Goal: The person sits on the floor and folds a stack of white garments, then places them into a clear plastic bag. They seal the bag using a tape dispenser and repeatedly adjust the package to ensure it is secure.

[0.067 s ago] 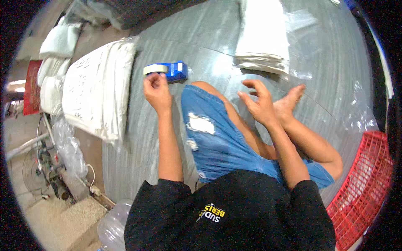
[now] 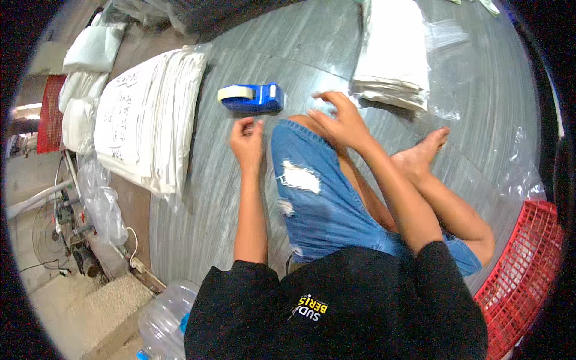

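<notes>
A blue tape dispenser (image 2: 264, 99) with a pale tape roll (image 2: 236, 93) rests on the grey floor in front of me. Just on the near side of it is my left hand (image 2: 246, 143), its fingers curled in; whatever they may pinch is too small to make out. My right hand (image 2: 347, 125) hovers over my bent knee, right of the dispenser, with thumb and fingers apart and nothing visible in them. Its fingertips are slightly blurred. Beyond that hand lies a stack of white folded sheets (image 2: 393, 54).
A thick pile of white bags (image 2: 150, 120) with dark handwriting lies to the left. A red plastic basket (image 2: 522, 276) stands at the right. Clear plastic film (image 2: 521, 174) is on the floor near it. A large clear bottle (image 2: 171, 318) is at the lower left.
My left hand has drawn back toward me from the tape roll. My right hand has moved left, toward the dispenser. The whole view has shifted slightly.
</notes>
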{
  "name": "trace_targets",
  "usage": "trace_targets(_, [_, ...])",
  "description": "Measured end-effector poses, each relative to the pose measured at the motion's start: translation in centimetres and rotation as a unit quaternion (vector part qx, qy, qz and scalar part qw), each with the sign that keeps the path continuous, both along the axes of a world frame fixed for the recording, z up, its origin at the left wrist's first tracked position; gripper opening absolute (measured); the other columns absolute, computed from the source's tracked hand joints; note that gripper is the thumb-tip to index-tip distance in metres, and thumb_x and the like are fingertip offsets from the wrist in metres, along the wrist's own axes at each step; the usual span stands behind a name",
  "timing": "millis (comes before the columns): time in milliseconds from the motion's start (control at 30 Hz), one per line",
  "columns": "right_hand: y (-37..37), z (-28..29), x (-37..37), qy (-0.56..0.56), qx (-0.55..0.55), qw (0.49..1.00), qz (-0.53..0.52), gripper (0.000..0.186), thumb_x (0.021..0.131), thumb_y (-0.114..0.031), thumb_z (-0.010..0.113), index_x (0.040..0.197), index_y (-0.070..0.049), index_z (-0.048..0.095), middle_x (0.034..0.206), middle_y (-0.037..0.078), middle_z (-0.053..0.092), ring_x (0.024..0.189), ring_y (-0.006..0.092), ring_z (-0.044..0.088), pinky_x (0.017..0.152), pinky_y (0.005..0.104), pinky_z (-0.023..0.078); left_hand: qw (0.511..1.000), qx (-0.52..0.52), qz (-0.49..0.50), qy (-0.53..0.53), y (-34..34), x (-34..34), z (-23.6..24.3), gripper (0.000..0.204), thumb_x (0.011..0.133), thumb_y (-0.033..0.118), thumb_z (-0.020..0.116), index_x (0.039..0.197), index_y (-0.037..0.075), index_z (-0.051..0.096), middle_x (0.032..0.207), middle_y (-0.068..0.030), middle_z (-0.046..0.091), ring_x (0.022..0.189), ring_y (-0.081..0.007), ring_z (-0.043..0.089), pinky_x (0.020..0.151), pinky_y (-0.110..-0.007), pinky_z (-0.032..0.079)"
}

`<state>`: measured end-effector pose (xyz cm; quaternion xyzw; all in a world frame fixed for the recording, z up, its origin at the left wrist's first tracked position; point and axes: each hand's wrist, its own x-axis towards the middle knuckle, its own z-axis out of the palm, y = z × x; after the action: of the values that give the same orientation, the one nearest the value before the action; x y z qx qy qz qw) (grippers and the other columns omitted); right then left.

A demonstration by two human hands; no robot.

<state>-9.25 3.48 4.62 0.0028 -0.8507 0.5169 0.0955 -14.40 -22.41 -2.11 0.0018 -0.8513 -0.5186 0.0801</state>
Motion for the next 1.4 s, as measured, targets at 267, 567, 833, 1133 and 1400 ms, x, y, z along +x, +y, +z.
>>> trace_targets(267, [-5.3,-2.1,-17.6,-0.173,0.154,0.941,0.245,0.052,0.079,-0.045,0.075,0.110,-0.003,0.069,0.107,0.019,0.070,0.090,0.0282,0.068,0.084,0.0393,0.053,0.993,-0.065,0.004,0.101,3.5,-1.1,-3.7,0.065,0.074,0.031,0.084,0.129,0.013,0.055,0.098,-0.0080,0.058,0.075,-0.0200,0.062,0.064,-0.035,0.053])
trace_targets(567, [-5.6,-1.8,-21.3,-0.377,0.195,0.842,0.333,0.034,0.084,-0.032,0.072,0.108,-0.008,0.071,0.097,0.007,0.071,0.083,0.0185,0.067,0.076,0.0366,0.056,0.966,-0.173,0.108,0.162,5.5,-2.5,-6.7,0.056,0.069,0.046,0.082,0.119,0.028,0.064,0.097,-0.0055,0.054,0.081,-0.0285,0.063,0.064,-0.043,0.053])
trace_targets(833, [-4.4,1.4,-21.5,-0.450,0.073,0.827,0.330,0.030,0.088,-0.026,0.070,0.110,-0.006,0.069,0.105,0.007,0.069,0.101,0.0212,0.064,0.077,0.0339,0.056,0.972,-0.146,0.117,0.142,5.6,-2.6,-6.1,0.056,0.069,0.044,0.082,0.120,0.030,0.064,0.100,-0.0056,0.054,0.082,-0.0275,0.064,0.065,-0.042,0.055])
trace_targets(1133, [-2.2,1.1,-16.3,-0.386,0.070,0.873,0.290,0.031,0.087,-0.044,0.072,0.093,-0.014,0.067,0.080,-0.006,0.058,0.076,0.0058,0.054,0.068,0.0251,0.044,0.978,-0.120,0.109,0.134,5.4,-2.6,-6.4,0.054,0.073,0.041,0.080,0.123,0.030,0.062,0.103,-0.0070,0.056,0.088,-0.0302,0.064,0.069,-0.044,0.054])
trace_targets(1400, [0.9,-1.7,-14.6,-0.397,0.029,0.880,0.259,0.033,0.088,-0.041,0.071,0.098,-0.010,0.070,0.084,-0.003,0.063,0.078,0.0095,0.058,0.071,0.0278,0.051,0.976,-0.128,0.109,0.138,5.4,-3.0,-6.1,0.053,0.074,0.042,0.080,0.122,0.028,0.063,0.099,-0.0065,0.057,0.086,-0.0294,0.064,0.067,-0.044,0.054])
